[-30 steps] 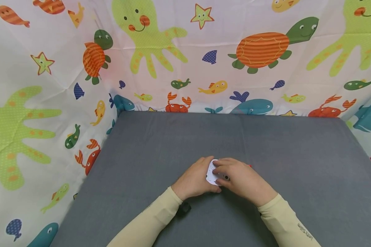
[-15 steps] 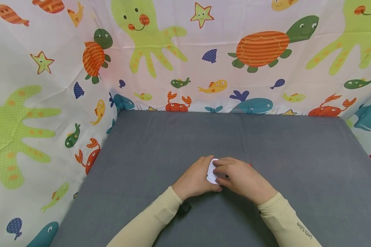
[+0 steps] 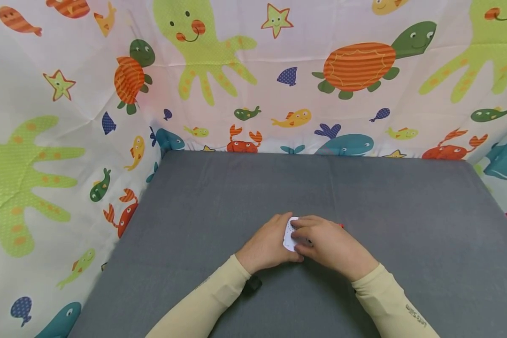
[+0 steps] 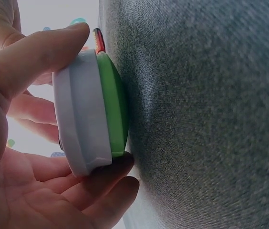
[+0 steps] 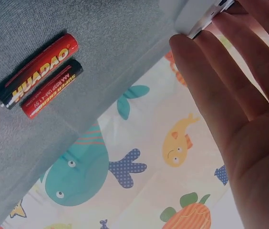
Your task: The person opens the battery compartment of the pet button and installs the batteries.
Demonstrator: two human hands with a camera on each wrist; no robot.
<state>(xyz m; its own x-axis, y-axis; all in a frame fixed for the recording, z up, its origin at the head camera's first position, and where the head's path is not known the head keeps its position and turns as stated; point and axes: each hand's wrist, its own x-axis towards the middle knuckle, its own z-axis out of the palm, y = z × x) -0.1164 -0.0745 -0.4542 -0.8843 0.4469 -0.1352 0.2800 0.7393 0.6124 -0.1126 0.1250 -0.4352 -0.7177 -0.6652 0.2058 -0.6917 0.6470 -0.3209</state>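
Note:
Both hands meet at a rounded white-and-green device (image 4: 82, 114) over the middle of the grey table. Its white face (image 3: 288, 240), marked with small dark dots, shows between the hands in the head view; the green side faces the table. My left hand (image 3: 265, 244) grips it round the rim, thumb on one side and fingers on the other. From the other side, my right hand (image 3: 331, 244) holds it with fingertips and thumb spread over the white face, hiding much of it. In the right wrist view, the fingers (image 5: 211, 95) reach to the device's edge.
Two AAA batteries lie side by side on the table, a red-and-black one (image 5: 39, 69) and another (image 5: 53, 89); in the head view the right hand mostly hides them. A dark object (image 3: 252, 284) sits by the left wrist. A patterned curtain (image 3: 295, 75) stands behind the table (image 3: 236, 188).

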